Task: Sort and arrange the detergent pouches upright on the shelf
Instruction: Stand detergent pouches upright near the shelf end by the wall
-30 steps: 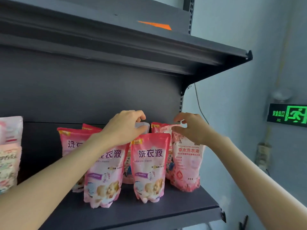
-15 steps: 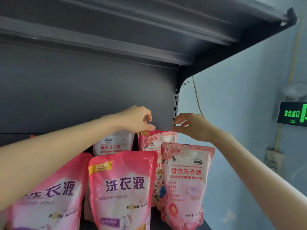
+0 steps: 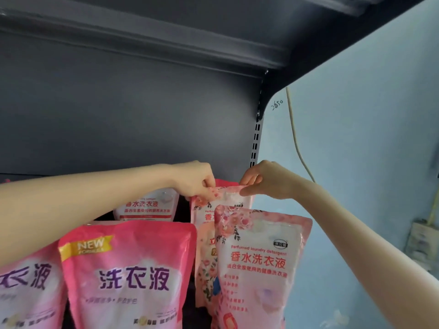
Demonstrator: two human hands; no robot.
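– Far left?
– Cropped pink pouch (image 3: 26, 281), then NEW pouch (image 3: 128, 276), both upright in front; pale pouch (image 3: 147, 206) behind
– Middle?
– Pinch by left hand (image 3: 193, 180) on the top edge of back floral pouch (image 3: 223, 198), another by right hand (image 3: 269, 180); pouch upright in the rear row, near slotted post (image 3: 255, 138)
– Furthest right?
– Front floral pouch (image 3: 261, 257), upright

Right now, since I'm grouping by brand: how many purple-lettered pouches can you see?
2: the NEW-banner pouch front centre; the cropped pouch beside it at the picture's left edge. More may be hidden.
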